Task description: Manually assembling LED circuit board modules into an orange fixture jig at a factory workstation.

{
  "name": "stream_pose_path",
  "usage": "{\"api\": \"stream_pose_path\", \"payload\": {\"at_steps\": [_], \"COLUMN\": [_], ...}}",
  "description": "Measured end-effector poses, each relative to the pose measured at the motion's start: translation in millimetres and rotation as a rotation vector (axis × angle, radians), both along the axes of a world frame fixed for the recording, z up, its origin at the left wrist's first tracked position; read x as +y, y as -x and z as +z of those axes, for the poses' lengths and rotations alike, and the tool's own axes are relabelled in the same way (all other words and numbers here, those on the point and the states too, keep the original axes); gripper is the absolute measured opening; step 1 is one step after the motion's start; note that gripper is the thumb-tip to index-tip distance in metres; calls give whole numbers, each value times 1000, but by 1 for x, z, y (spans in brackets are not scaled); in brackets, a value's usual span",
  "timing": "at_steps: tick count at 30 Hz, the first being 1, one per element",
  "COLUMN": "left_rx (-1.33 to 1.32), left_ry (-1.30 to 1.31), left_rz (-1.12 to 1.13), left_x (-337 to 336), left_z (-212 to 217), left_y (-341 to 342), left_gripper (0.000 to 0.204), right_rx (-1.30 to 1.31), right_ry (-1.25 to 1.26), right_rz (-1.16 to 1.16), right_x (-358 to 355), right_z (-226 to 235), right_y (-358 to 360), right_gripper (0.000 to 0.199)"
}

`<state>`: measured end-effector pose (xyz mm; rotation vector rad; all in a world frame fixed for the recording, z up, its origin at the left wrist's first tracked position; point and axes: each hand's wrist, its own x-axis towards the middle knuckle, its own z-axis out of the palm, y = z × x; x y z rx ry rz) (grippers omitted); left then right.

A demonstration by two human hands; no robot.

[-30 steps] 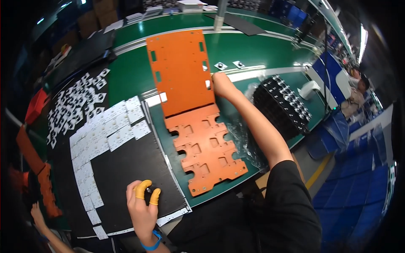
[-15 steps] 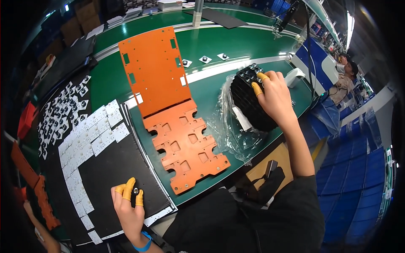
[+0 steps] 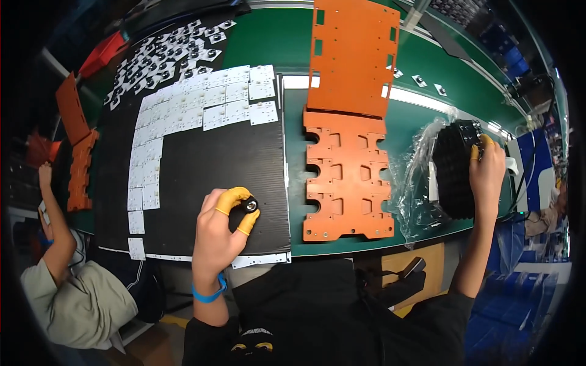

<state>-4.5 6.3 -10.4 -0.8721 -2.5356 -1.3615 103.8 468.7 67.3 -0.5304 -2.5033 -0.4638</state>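
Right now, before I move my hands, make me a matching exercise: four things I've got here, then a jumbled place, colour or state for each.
1. Small round part
2. Wristband
3. Large two-panel fixture
4. Rows of white boards

A. Orange
B. Lying on the black mat
C. Held in the left hand
D. Bright blue

Pairs: 1-C, 2-D, 3-A, 4-B

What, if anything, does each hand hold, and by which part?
The left hand holds a small black lens by its side. For the right hand, at the black tray stack, it cannot be told.
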Motion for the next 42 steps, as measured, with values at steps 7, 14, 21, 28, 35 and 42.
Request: {"api": "stream_pose_path", "payload": {"at_steps": [7, 14, 21, 28, 35, 42], "left_rx": [33, 121, 31, 76, 113, -95], "left_ry": [20, 69, 37, 16, 37, -222], "left_rz": [-1, -54, 43, 6, -41, 98], "left_x": [-1, 4, 1, -1, -2, -1], "left_z": [5, 6, 7, 6, 6, 26], "left_y": [-1, 2, 1, 4, 2, -29], "left_gripper": [33, 33, 33, 32, 33, 36], "right_rx": [-4, 88, -144, -483, -609, -583], "right_ry": [88, 58, 878, 688, 1226, 1875], "right_rz": [11, 107, 789, 592, 505, 619], "right_x": [-1, -39, -172, -220, -201, -219], "right_z": [3, 13, -34, -63, -54, -25], "right_y": [2, 8, 106, 212, 207, 114], "right_gripper": [26, 29, 22, 52, 36, 22]}}
